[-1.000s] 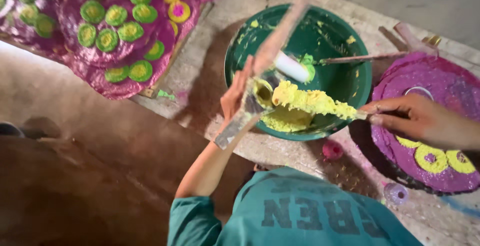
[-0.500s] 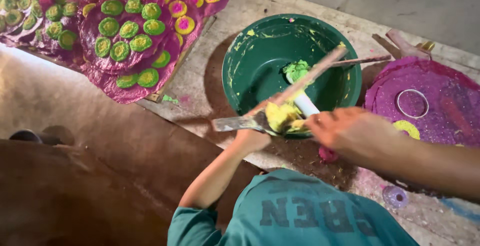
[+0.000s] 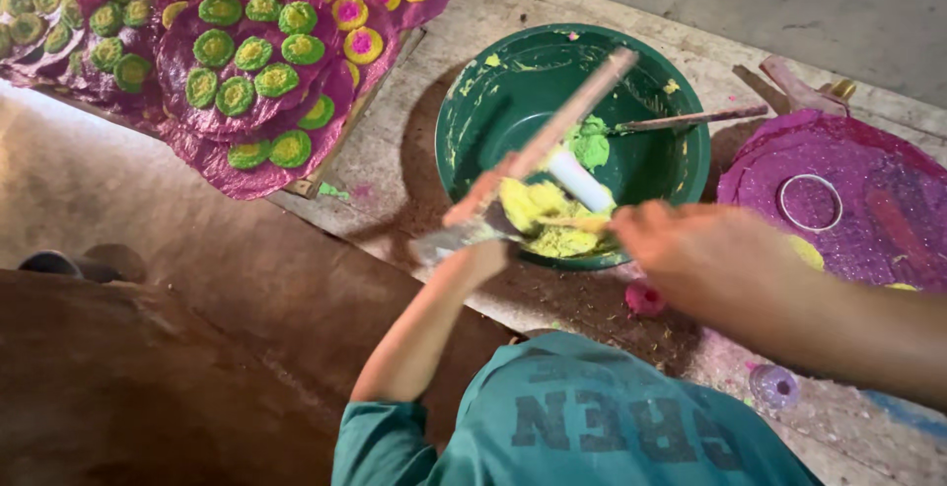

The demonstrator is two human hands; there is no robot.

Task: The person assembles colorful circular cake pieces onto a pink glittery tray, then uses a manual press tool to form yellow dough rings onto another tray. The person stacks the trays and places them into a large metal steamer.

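Note:
My left hand point(image 3: 477, 257) grips a flat metal scraper point(image 3: 446, 242) with a long wooden handle point(image 3: 562, 126) that slants up over a green bowl point(image 3: 473, 121). A lump of yellow paste point(image 3: 538, 212) sits on the blade at the bowl's near rim. My right hand point(image 3: 691, 254) is closed on a thin stick point(image 3: 572, 222) whose tip touches the paste. In the bowl lie a white tube point(image 3: 582, 180), a dab of green paste point(image 3: 592, 141) and another stick point(image 3: 691, 119).
Purple discs point(image 3: 256, 165) dotted with green, yellow and pink rings cover a board at the upper left. Right of the bowl lies a purple disc point(image 3: 868, 249) with a ring point(image 3: 809, 202) on it. Small pink point(image 3: 646, 297) and purple caps point(image 3: 772, 385) lie on the stained bench.
My right hand has moved left from the purple disc to the bowl's near rim. The yellow paste on the scraper has shrunk and gathered near the blade.

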